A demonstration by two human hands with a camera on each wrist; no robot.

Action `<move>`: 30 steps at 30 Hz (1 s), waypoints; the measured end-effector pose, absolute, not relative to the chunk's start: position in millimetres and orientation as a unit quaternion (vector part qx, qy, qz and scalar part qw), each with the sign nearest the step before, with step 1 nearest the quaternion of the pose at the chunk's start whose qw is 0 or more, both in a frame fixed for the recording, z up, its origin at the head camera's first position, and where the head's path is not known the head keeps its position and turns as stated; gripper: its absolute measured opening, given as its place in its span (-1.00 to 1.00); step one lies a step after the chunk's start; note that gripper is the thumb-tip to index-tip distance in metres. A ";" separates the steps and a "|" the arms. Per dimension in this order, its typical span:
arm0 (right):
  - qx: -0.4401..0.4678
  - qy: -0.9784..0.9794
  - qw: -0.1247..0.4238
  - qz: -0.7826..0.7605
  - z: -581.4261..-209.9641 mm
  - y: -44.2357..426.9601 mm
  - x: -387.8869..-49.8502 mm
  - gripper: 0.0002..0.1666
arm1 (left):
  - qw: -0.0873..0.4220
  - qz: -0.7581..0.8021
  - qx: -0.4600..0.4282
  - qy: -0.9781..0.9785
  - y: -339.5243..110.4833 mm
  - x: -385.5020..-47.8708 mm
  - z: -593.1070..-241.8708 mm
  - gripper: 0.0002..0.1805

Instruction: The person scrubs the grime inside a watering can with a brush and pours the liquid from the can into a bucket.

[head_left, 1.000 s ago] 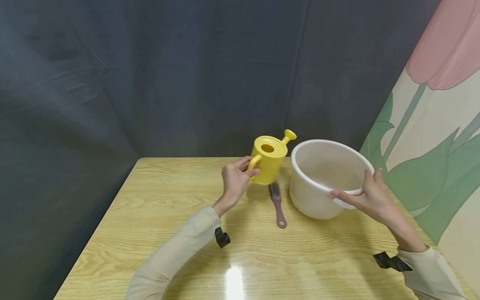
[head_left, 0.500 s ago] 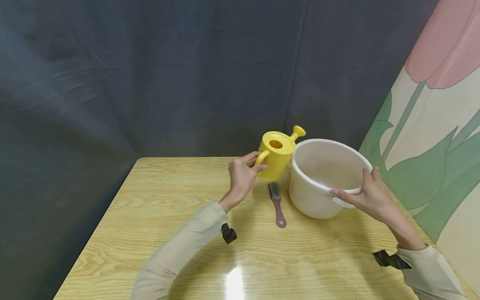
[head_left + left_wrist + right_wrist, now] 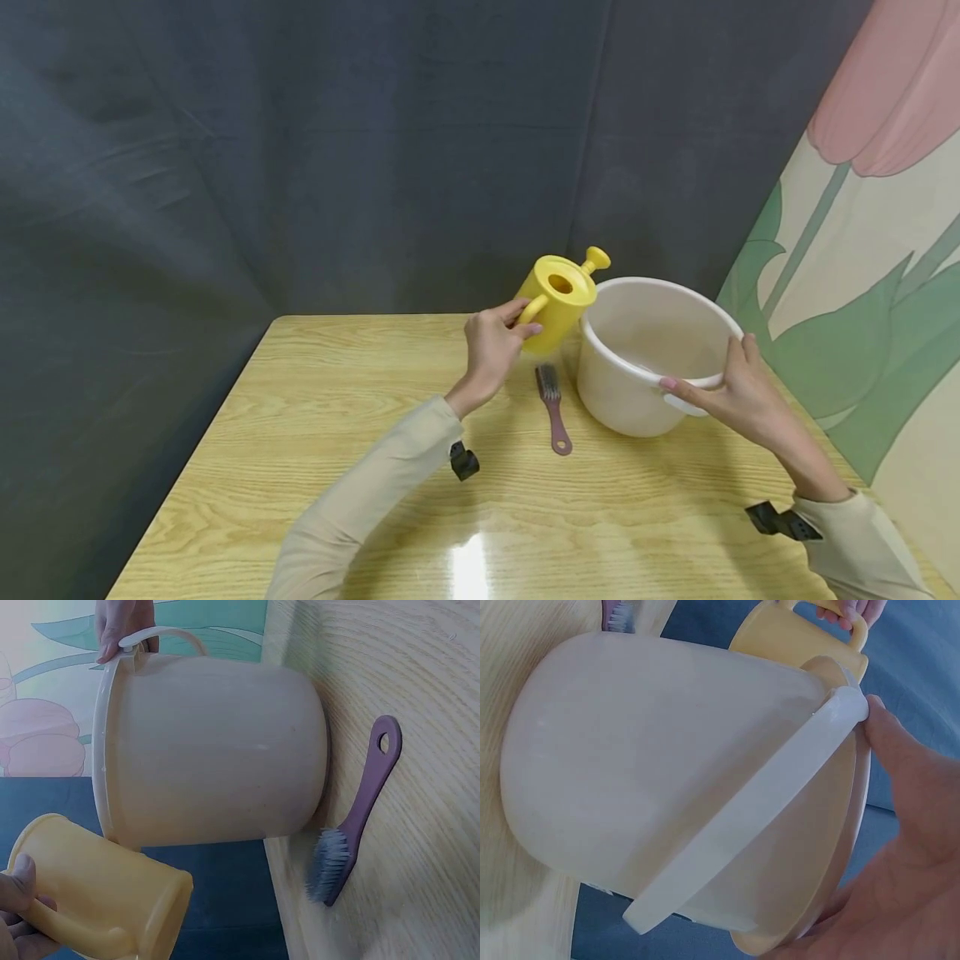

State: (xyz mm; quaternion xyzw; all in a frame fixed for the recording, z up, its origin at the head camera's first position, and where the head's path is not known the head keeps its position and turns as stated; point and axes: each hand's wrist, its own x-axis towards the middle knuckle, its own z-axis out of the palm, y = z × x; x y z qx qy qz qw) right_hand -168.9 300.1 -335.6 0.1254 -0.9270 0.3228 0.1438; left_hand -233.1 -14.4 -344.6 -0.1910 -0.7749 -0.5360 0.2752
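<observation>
In the head view my left hand (image 3: 492, 348) holds a yellow watering can (image 3: 564, 312) by its handle, raised above the table. The can leans to the right, its spout head near the left rim of a white bucket (image 3: 637, 408); whether they touch I cannot tell. The bucket stands on the table, and my right hand (image 3: 746, 396) grips its rim at the front right. In the right wrist view the bucket's white handle (image 3: 742, 817) hangs down along the side. A brush (image 3: 553, 412) with a purple handle lies left of the bucket.
The wooden table (image 3: 315, 400) ends at the back against a dark curtain (image 3: 420, 167). On the right stands a wall (image 3: 840, 317) painted with a pink tulip and green leaves, close to the bucket.
My left hand has moved the watering can right and slightly up towards the bucket, and the can has tipped further to the right. My right hand and the bucket stay almost still.
</observation>
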 end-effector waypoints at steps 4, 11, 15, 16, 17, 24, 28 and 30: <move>0.111 -0.927 0.143 0.327 -337.7 300.0 -166.6 0.18 | 0.284 -0.517 -0.197 -0.783 -12.6 -231.7 -342.3 -0.66; 0.079 -0.937 0.125 0.315 -336.2 298.6 -162.8 0.23 | 0.302 -0.471 -0.213 -0.801 -10.1 -231.3 -338.1 -0.66; 0.076 -0.942 0.123 0.304 -335.7 298.8 -162.9 0.25 | 0.314 -0.446 -0.224 -0.807 -8.9 -230.8 -335.2 -0.69; 0.076 -0.942 0.124 0.303 -335.9 298.9 -163.0 0.26 | 0.315 -0.442 -0.228 -0.808 -8.5 -230.7 -334.7 -0.70; 0.075 -0.942 0.124 0.302 -336.1 299.0 -163.1 0.26 | 0.315 -0.437 -0.232 -0.810 -8.2 -230.5 -334.1 -0.72; 0.069 -0.945 0.115 0.298 -337.2 298.8 -163.9 0.31 | 0.311 -0.427 -0.236 -0.816 -6.3 -230.5 -331.2 -0.68; 0.067 -0.947 0.117 0.293 -337.4 298.0 -163.7 0.32 | 0.313 -0.422 -0.236 -0.817 -5.9 -231.4 -330.8 -0.70; 0.065 -0.947 0.118 0.291 -337.6 297.9 -163.3 0.33 | 0.316 -0.417 -0.239 -0.818 -5.5 -231.5 -330.9 -0.71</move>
